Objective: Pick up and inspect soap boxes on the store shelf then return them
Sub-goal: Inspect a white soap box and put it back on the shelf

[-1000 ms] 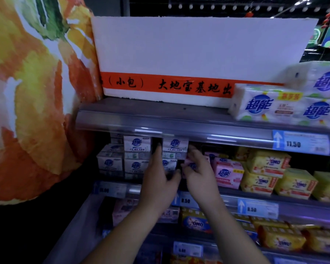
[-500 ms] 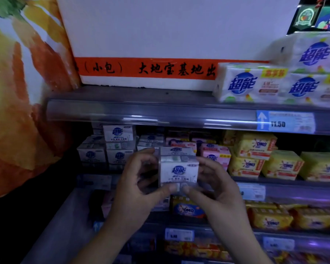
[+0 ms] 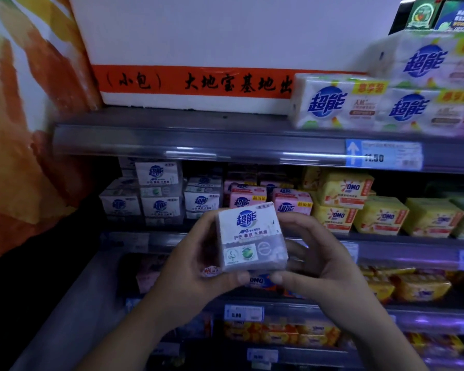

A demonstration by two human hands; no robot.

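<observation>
A white soap box [image 3: 251, 238] with a blue logo and a green seal sits between both hands, in front of the middle shelf [image 3: 402, 250], its printed face turned to me. My left hand [image 3: 196, 266] grips its left side and bottom, thumb under the lower edge. My right hand [image 3: 316, 261] holds the right side, thumb at the lower right corner. Matching white soap boxes [image 3: 158, 194] are stacked at the left end of the middle shelf.
Pink soap boxes [image 3: 292, 203] and yellow OMO packs [image 3: 381, 215] fill the middle shelf to the right. Large white soap packs [image 3: 340, 103] and a white foam box [image 3: 198, 49] stand on the top shelf. Lower shelves hold more yellow packs [image 3: 418, 286]. An orange patterned wall [image 3: 24, 129] is at left.
Both hands reached into the white stack, drew one box out toward me and lowered it. It is now closer to the camera with its front face up.
</observation>
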